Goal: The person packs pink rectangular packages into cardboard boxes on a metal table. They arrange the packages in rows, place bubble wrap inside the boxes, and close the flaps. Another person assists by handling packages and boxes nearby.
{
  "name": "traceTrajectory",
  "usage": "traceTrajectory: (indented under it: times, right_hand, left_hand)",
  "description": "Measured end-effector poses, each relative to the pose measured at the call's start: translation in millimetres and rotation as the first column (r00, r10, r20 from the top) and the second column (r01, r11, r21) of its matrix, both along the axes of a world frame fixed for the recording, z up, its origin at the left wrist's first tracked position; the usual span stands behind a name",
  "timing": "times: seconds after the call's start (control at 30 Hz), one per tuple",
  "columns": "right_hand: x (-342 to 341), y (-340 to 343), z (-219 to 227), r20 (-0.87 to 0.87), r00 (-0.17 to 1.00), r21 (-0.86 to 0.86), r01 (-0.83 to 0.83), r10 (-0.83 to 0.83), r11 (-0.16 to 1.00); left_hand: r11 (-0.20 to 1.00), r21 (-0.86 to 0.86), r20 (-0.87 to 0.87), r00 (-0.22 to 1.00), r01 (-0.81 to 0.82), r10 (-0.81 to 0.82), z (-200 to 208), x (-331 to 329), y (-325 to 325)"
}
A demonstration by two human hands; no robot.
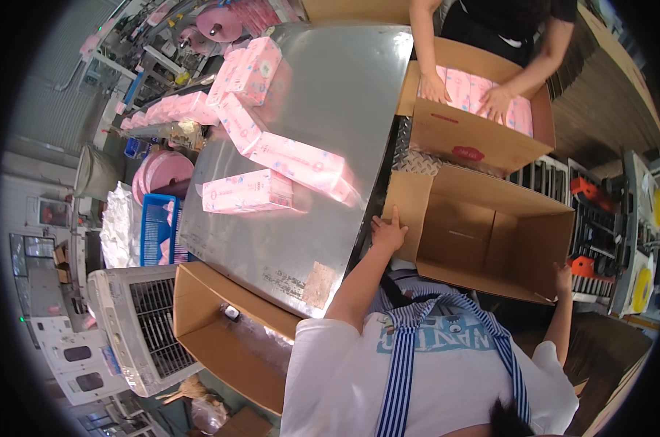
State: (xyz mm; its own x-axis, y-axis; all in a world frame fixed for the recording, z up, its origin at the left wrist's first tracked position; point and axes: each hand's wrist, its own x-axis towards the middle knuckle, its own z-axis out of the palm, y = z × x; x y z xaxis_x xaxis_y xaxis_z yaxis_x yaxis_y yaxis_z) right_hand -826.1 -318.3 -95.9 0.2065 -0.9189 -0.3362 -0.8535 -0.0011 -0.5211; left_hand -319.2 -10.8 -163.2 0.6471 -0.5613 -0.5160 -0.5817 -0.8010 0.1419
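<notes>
An open cardboard box with nothing inside stands right in front of me, its left flap folded outward. My left hand rests against that flap, fingers apart and the index finger stretched out. At the box's near right corner, my right hand grips the edge; some of its fingers are hidden. Left of the box, several pink tissue packs lie on a metal table, some joined in a bent row.
Across from me, a person's hands press pink packs into another carton. A long open carton stands at lower left, near a blue basket. Rollers with orange parts lie to the right. Flattened cardboard is stacked at far right.
</notes>
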Motion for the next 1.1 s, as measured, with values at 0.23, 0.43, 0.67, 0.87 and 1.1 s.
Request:
traceTrajectory:
  times: [0.23,0.43,0.67,0.87,1.1]
  right_hand:
    - [156.1,46.7,41.0,-0.468,0.830,0.105,-0.289,0.303,0.952]
    - [389.8,119.9,127.8,-0.191,0.792,-0.670,-0.537,0.579,0.513]
    - [604.8,238.6,136.4,-0.237,0.336,-0.408,-0.886,0.912,0.221]
    - [594.6,276.3,122.6,-0.258,0.511,-0.266,-0.853,0.820,0.448]
    - [590.2,271.0,115.2,0.022,0.557,-0.305,-0.787,0.831,0.536]
  left_hand:
    - [0.863,-0.438,-0.386,0.815,0.251,-0.433,175.5,83.6,47.4]
    - [0.998,0.001,0.719,0.694,0.066,-0.047,199.5,276.1,215.4]
    - [0.997,-0.083,0.504,0.863,0.006,0.037,205.1,255.6,191.4]
    - [0.902,-0.416,0.437,0.846,-0.111,0.305,175.5,264.3,132.9]
    - [0.700,-0.361,0.443,0.547,-0.616,0.710,201.9,465.2,99.2]
